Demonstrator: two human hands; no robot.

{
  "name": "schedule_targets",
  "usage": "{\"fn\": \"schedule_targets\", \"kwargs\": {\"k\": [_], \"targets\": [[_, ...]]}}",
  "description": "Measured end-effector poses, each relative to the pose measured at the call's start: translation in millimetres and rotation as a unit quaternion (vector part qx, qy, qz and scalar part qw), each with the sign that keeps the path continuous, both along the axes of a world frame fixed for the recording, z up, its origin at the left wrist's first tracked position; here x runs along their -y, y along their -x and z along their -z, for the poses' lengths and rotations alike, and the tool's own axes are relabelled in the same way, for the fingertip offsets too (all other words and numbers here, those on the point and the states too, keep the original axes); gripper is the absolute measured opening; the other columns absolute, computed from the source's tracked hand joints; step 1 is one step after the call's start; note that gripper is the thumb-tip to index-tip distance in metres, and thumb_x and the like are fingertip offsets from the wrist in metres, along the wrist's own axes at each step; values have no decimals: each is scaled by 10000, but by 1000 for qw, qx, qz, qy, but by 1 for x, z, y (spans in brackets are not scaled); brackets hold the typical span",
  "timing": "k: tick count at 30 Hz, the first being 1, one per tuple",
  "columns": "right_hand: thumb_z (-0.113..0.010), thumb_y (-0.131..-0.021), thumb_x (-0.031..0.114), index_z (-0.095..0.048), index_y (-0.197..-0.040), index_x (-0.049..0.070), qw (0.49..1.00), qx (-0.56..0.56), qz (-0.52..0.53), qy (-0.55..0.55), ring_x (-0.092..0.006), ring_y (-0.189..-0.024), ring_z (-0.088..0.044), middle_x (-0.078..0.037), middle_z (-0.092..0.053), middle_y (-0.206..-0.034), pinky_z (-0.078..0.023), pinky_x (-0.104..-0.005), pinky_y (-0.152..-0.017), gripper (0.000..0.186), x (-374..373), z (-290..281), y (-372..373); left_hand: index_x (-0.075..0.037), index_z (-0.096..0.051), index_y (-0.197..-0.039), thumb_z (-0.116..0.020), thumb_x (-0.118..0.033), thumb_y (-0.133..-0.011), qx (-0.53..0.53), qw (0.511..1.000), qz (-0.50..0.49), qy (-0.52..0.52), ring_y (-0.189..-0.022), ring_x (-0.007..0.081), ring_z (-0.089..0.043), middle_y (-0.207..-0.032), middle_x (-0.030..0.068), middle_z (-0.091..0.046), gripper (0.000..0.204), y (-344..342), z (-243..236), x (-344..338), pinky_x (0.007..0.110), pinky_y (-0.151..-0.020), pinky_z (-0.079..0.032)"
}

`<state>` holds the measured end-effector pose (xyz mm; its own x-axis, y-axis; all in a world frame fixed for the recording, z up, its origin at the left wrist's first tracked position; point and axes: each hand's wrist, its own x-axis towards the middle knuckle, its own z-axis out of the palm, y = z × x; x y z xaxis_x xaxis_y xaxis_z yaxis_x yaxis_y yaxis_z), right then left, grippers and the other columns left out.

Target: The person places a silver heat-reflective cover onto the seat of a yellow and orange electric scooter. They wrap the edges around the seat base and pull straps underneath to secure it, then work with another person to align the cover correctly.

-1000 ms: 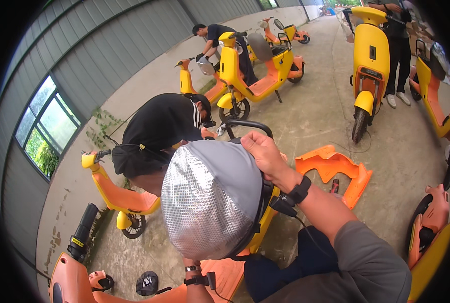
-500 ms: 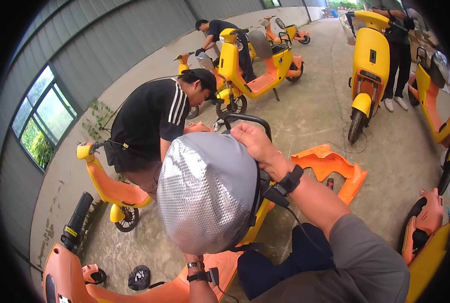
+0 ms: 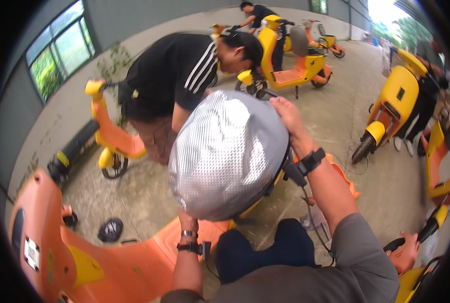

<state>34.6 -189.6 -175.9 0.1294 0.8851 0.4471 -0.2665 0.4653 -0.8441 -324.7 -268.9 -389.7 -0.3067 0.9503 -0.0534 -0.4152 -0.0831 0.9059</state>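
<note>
A silver, quilted-looking seat cover (image 3: 212, 151) with a grey side panel is stretched over the rounded seat of the orange scooter (image 3: 139, 257) before me. My right hand (image 3: 289, 117) is closed on the cover's far right edge, thumb and fingers pinching the grey fabric. At the near left edge, my left hand (image 3: 188, 219) reaches in beneath the silver part. Its fingers are hidden by the cover; only the wrist area shows. Black straps with small devices circle both wrists.
A co-worker in a black striped shirt (image 3: 169, 70) bends close beyond the cover. Yellow-and-orange scooters (image 3: 300, 65) stand behind and at the right (image 3: 394, 103). An orange body panel (image 3: 343, 177) lies right of my arm. A black bundle (image 3: 110, 230) rests on the concrete floor.
My view has tilted down and turned left. My right hand stays on the cover's edge, now more to its right side. The cover hides more of the black rear rack.
</note>
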Motion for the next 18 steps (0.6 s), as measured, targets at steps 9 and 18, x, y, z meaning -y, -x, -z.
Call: {"fn": "schedule_targets", "kwargs": {"k": [9,18], "targets": [[-512,-910,204,-554,-820,25,992,104,-10,68,-49,-627,-457,21,-533,-725,-391,-206,-567,204,15,-24,-1,-11,-607,-867,-547,-53,-808,-36,999,11,34,-499,96,-530,-713,42,-611,94,-16,-36,22,230,-406,-413],[-528,-909,192,-563,-820,43,985,171,5,3,-31,-624,-449,43,-536,-721,-371,-182,-573,177,-21,-42,-22,-10,-593,-841,-516,-48,-820,-47,998,26,24,-422,122,-507,-600,67,-584,89,-53,-21,35,234,-377,-389]]}}
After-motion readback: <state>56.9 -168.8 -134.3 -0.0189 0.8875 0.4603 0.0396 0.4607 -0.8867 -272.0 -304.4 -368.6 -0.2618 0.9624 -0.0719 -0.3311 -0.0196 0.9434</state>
